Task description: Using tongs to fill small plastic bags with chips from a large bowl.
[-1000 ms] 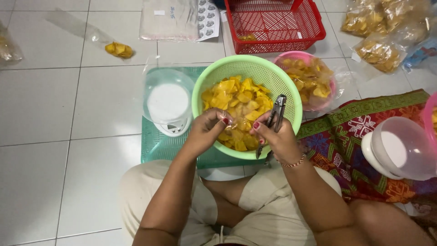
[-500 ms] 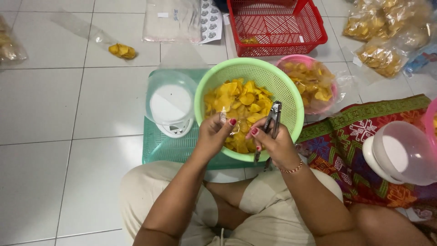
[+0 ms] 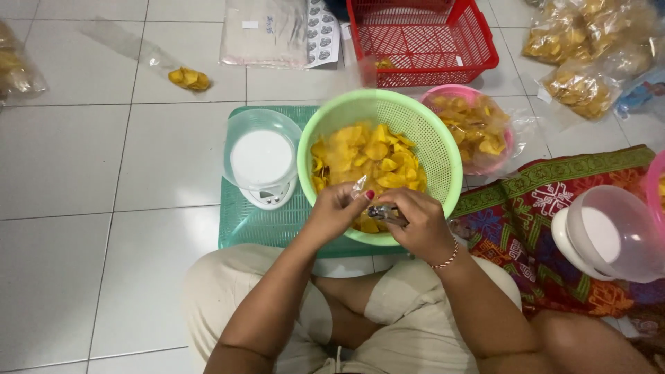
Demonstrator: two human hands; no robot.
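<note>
One green colander of yellow chips sits in the middle. Two pink bowls show: one just right of the colander, one at the far right edge. Two white kitchen scales carry clear bowls, one left, one right. One red basket stands far. Two hands meet near: left hand, right hand.

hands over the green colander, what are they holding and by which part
The left hand pinches the top edge of a small clear plastic bag. The right hand grips a metal stapler around its body, at the bag's mouth.
</note>
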